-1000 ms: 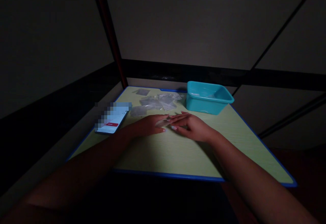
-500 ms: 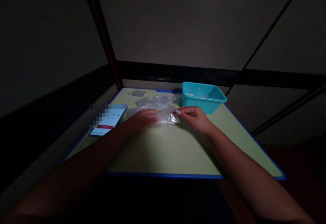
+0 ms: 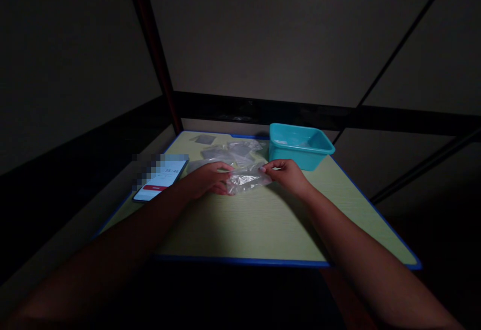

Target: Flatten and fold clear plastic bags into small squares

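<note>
A clear plastic bag [image 3: 248, 179] is stretched between my two hands above the middle of the table. My left hand [image 3: 212, 177] grips its left end, the thumb and fingers on either side of the plastic. At the bag's right end, my right hand [image 3: 282, 171] pinches the upper corner between thumb and fingertips. Behind the held bag lie several more clear bags [image 3: 240, 150], loosely overlapping. Whether the held bag has anything inside is too dim to tell.
A turquoise plastic basket [image 3: 300, 150] stands at the back right of the pale table [image 3: 248, 230], which has a blue edge. On the left lies a phone [image 3: 160, 177] with a lit screen. One flat bag [image 3: 205, 139] is at the back left.
The held bag is now spread flatter and sits slightly lower and further right. My left hand's fingers are more spread around its end; my right hand has shifted a little.
</note>
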The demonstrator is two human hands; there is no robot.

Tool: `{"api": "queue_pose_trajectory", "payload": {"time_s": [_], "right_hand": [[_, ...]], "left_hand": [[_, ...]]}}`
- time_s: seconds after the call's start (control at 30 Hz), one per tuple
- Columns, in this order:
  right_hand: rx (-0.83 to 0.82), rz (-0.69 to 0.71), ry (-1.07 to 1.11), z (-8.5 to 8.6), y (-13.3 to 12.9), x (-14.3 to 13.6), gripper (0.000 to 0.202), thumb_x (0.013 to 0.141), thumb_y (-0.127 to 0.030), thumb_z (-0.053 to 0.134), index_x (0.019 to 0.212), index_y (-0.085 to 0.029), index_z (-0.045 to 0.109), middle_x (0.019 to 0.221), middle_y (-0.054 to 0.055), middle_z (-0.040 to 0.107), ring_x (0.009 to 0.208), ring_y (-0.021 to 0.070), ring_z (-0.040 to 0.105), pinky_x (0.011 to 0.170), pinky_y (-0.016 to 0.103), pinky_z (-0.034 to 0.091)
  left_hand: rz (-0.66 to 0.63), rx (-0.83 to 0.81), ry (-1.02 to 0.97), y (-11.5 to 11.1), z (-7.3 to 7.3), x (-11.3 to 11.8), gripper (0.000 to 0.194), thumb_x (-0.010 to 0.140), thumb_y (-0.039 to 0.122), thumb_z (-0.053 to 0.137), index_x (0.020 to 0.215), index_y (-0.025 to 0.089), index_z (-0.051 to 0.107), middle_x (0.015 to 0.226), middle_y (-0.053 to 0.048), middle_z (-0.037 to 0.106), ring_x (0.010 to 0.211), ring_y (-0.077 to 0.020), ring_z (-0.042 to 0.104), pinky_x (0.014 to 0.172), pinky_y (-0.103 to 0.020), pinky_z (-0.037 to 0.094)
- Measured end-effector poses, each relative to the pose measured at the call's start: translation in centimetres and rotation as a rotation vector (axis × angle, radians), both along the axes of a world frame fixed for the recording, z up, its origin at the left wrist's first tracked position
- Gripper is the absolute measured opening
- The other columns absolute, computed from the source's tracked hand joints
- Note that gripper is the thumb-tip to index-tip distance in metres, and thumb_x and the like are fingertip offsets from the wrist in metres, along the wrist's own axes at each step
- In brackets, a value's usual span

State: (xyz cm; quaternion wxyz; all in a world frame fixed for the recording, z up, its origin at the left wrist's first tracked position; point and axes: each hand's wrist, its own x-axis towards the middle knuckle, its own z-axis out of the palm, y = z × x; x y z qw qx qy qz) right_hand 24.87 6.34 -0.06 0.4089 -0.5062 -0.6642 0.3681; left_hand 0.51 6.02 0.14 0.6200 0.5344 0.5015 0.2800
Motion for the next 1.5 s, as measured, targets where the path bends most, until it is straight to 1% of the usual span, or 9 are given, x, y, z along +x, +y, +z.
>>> {"api": "queue_pose_trajectory", "payload": {"time_s": [0.17,0.37,0.5,0.6,0.7,0.83,1.07,1.23,1.5], "right_hand": [[-0.095,0.059,-0.138,-1.1,0.1,-0.2,0.016,0.070,-0.028,0.064,0.072,-0.013,0.067,0.062,0.003,0.066,0.050,0.0131,0.057,0.049,0.024,0.045],[0.121,0.037,-0.650,-1.0,-0.1,-0.1,0.011,0.075,-0.024,0.064,0.081,-0.016,0.069,0.077,0.005,0.069,0.067,0.0171,0.061,0.059,0.026,0.043],[0.202,-0.064,-0.833,0.2,-1.1,-0.3,0.028,0.083,-0.036,0.058,0.099,-0.016,0.067,0.097,0.012,0.065,0.074,0.0209,0.062,0.066,0.030,0.046],[0.339,0.020,-0.819,0.8,-2.0,-0.7,0.042,0.086,-0.041,0.053,0.118,-0.014,0.059,0.117,0.017,0.058,0.100,0.0252,0.059,0.086,0.034,0.045],[0.358,0.263,-0.830,0.7,-2.7,-1.2,0.059,0.088,-0.045,0.049,0.139,-0.017,0.040,0.147,0.017,0.035,0.133,0.0293,0.034,0.106,0.048,0.029],[0.222,0.464,-0.915,0.0,-3.0,-1.6,0.069,0.092,-0.048,0.040,0.150,-0.023,0.013,0.156,0.011,0.006,0.143,0.0284,0.007,0.108,0.062,0.011],[0.121,0.494,-1.009,-0.3,-2.9,-1.9,0.065,0.095,-0.048,0.033,0.150,-0.022,0.010,0.155,0.010,0.006,0.143,0.0244,0.007,0.109,0.061,0.006],[0.108,0.512,-0.990,-0.3,-2.9,-1.9,0.065,0.095,-0.047,0.033,0.150,-0.022,0.009,0.155,0.011,0.007,0.143,0.0262,0.008,0.108,0.063,0.006],[0.129,0.390,-0.939,-0.2,-2.4,-1.2,0.062,0.095,-0.041,0.030,0.150,-0.021,0.009,0.155,0.010,0.011,0.143,0.0255,0.010,0.108,0.063,0.008]], "left_hand": [[0.017,0.042,0.074,0.2,-0.4,0.0,0.035,0.080,0.042,0.062,0.105,0.020,0.050,0.068,-0.001,0.068,0.055,-0.0172,0.068,0.053,-0.026,0.053],[0.029,0.317,0.320,0.3,-0.3,0.0,0.024,0.084,0.038,0.050,0.098,0.019,0.052,0.069,-0.001,0.065,0.042,-0.0123,0.057,0.043,-0.024,0.042],[0.086,0.713,0.478,0.0,-0.2,0.2,0.026,0.081,0.036,0.049,0.095,0.017,0.059,0.075,-0.002,0.061,0.062,-0.0152,0.058,0.058,-0.027,0.046],[0.024,0.892,0.518,0.0,-0.4,0.3,0.028,0.080,0.037,0.050,0.097,0.018,0.061,0.089,-0.004,0.062,0.079,-0.0180,0.059,0.073,-0.031,0.049],[-0.047,0.918,0.493,0.1,-0.7,0.3,0.029,0.081,0.038,0.051,0.099,0.017,0.061,0.098,-0.006,0.063,0.086,-0.0188,0.059,0.081,-0.033,0.048],[-0.065,0.853,0.399,0.1,-0.6,0.2,0.035,0.088,0.044,0.042,0.103,0.018,0.061,0.104,-0.006,0.066,0.094,-0.0205,0.061,0.086,-0.034,0.048],[-0.190,0.818,0.412,-0.2,-0.8,0.1,0.050,0.092,0.048,0.033,0.118,0.014,0.059,0.127,-0.010,0.060,0.119,-0.0220,0.053,0.104,-0.033,0.037],[-0.438,0.835,0.606,0.1,-1.9,-0.2,0.047,0.094,0.042,0.035,0.133,0.019,0.048,0.142,-0.009,0.046,0.132,-0.0215,0.041,0.112,-0.040,0.026],[-0.484,0.964,0.640,-0.1,-1.5,-0.2,0.053,0.092,0.038,0.043,0.140,0.016,0.039,0.151,-0.012,0.028,0.140,-0.0262,0.022,0.114,-0.049,0.017]]}}
